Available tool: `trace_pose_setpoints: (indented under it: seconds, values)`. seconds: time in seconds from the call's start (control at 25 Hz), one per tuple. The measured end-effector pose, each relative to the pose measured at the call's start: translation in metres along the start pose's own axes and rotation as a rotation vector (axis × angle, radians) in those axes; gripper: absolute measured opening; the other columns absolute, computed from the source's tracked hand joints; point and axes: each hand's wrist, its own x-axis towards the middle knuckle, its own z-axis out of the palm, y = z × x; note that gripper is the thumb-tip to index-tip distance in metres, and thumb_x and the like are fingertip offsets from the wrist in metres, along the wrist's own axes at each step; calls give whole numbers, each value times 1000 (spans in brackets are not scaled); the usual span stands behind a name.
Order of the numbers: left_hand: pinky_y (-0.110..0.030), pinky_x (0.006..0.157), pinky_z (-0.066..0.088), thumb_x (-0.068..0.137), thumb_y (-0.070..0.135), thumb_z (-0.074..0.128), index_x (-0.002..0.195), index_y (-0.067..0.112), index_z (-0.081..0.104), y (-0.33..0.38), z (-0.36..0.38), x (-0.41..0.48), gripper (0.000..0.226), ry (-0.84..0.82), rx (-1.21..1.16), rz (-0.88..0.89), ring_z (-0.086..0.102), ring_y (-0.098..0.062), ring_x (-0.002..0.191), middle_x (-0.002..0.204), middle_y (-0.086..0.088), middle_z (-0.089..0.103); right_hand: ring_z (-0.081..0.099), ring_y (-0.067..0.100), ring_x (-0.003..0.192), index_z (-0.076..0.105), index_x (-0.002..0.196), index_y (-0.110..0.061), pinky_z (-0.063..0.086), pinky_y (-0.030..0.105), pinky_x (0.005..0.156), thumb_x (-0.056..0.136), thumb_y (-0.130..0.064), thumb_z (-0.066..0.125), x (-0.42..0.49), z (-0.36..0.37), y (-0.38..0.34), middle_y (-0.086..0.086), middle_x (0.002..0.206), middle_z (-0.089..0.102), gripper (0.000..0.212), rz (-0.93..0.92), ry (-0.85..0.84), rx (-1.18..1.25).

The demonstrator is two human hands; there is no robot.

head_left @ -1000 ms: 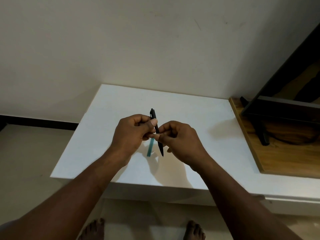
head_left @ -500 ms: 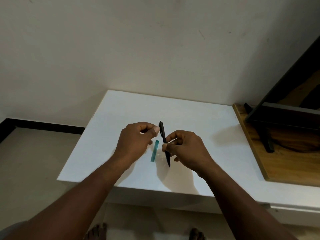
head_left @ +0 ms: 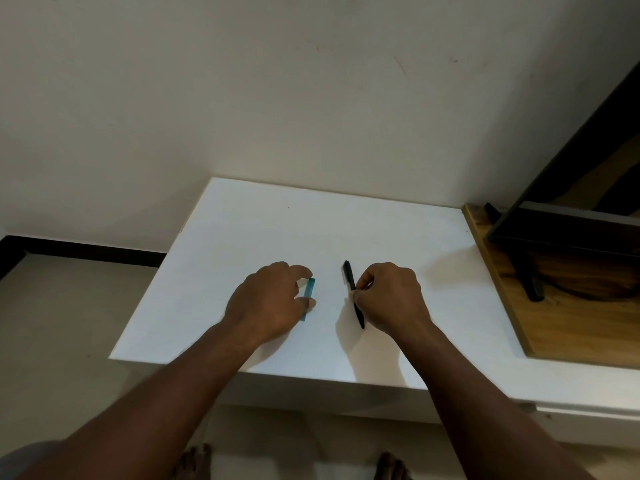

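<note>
A black pen (head_left: 349, 276) is pinched in the fingers of my right hand (head_left: 388, 296), held steeply with its tip down near the white table top (head_left: 346, 230). To its left a short teal tube-like piece (head_left: 309, 295) lies on the table. My left hand (head_left: 270, 303) is over it, index finger and thumb curled at its two ends and touching it. The hands are apart, about a hand's width between them.
The white table stands against a pale wall. A wooden board (head_left: 568, 306) adjoins it on the right, carrying a black stand (head_left: 530, 271) and a dark panel. Tiled floor and my bare feet (head_left: 197, 460) show below the front edge.
The hands were together over the table with the pen between them. They have parted: the right hand carried the pen to the right, the left hand came down onto the teal piece.
</note>
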Motion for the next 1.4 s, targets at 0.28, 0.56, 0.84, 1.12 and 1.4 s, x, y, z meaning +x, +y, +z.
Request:
trace_pose_setpoints:
  seconds: [0.28, 0.56, 0.84, 1.12, 1.4]
  values:
    - [-31, 82, 53, 86, 62, 66, 139, 34, 55, 8, 8, -6, 61, 65, 60, -24, 66, -18, 105, 123, 6, 68, 63, 20, 77, 71, 80, -21, 41, 25, 57, 84, -29, 78, 2, 6, 3, -2, 82, 68, 11, 1, 39, -58]
    - [-28, 58, 48, 88, 41, 62, 81, 22, 58, 15, -1, -13, 20, 115, 208, -89, 59, -16, 66, 74, 6, 59, 61, 9, 63, 64, 70, -27, 40, 23, 52, 89, -49, 73, 1, -9, -1, -9, 65, 67, 31, -33, 175, 29]
    - [-30, 61, 55, 85, 43, 69, 75, 25, 70, 18, -16, -8, 21, 80, -80, -109, 63, -10, 62, 67, 9, 67, 75, 10, 66, 66, 114, -32, 62, 34, 70, 92, -44, 75, -11, -11, -18, -5, 85, 76, 26, -91, 8, 501]
    - [-26, 60, 62, 88, 34, 71, 81, 28, 76, 27, -27, -6, 11, 55, -611, 8, 73, -10, 71, 77, 11, 76, 75, 12, 67, 80, 90, -24, 55, 26, 63, 94, -33, 75, -11, -19, -25, -4, 83, 78, 11, -77, -60, 743]
    - [-24, 63, 60, 91, 32, 74, 87, 34, 76, 26, -25, -3, 4, 18, -614, 3, 73, -4, 69, 80, 15, 75, 73, 17, 71, 82, 90, -17, 54, 24, 61, 94, -24, 76, -8, -22, -24, 0, 85, 79, 10, -10, -45, 982]
